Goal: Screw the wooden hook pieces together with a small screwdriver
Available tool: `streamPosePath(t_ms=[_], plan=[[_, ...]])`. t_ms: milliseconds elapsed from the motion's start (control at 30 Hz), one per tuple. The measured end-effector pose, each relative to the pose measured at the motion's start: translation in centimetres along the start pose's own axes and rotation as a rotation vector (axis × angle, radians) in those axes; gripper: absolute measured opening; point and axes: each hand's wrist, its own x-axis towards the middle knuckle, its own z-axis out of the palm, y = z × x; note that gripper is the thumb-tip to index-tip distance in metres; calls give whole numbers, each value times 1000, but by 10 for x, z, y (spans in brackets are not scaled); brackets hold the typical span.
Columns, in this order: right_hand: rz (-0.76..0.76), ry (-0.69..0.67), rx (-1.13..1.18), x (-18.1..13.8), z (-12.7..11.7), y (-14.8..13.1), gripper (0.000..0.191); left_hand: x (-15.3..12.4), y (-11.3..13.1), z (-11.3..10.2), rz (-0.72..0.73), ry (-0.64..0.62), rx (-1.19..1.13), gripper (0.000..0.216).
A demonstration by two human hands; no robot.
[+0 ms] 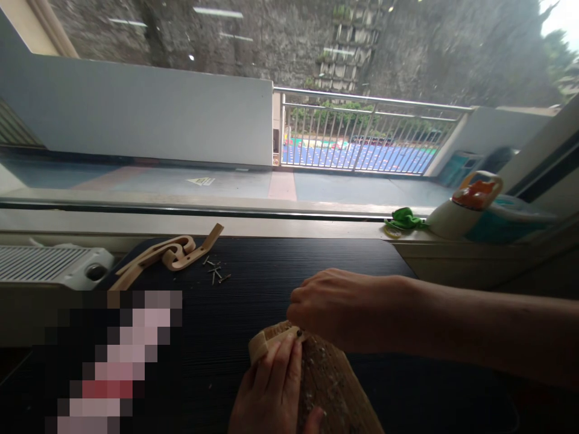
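My left hand (271, 389) presses down on a rough wooden piece (332, 386) lying on the dark table (253, 283) near the front edge, fingers wrapped over its pale end. My right hand (344, 310) reaches in from the right, its fingers closed in a pinch at the top of that wooden piece, where a small dark screw head (299, 332) shows. Whether the fingers grip the screw or a tool is hidden.
Curved wooden parts (169, 253) and several loose screws (216, 272) lie at the table's back left. A white radiator (54, 265) is at far left. On the window sill sit a green cloth (404, 219) and a white-and-teal container (479, 211). A blurred patch covers the lower left.
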Motion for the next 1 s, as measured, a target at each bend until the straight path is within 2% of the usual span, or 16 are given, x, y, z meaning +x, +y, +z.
streamPosePath(t_ms=[267, 500, 633, 767, 833, 1000], plan=[[-10, -17, 50, 0, 5, -2, 12, -1, 2, 1, -10, -5, -24, 57], [227, -29, 90, 11, 2, 1, 14, 2, 2, 0, 3, -25, -43, 57], [314, 57, 92, 8, 1, -3, 19, 3, 4, -2, 6, -14, -21, 59], [171, 111, 130, 2, 8, -8, 17, 4, 5, -8, -26, -22, -25, 56], [149, 139, 119, 0, 13, -9, 16, 4, 5, -10, -24, -39, -33, 57], [316, 274, 128, 3, 29, -11, 18, 4, 6, -11, -36, -87, -78, 58]])
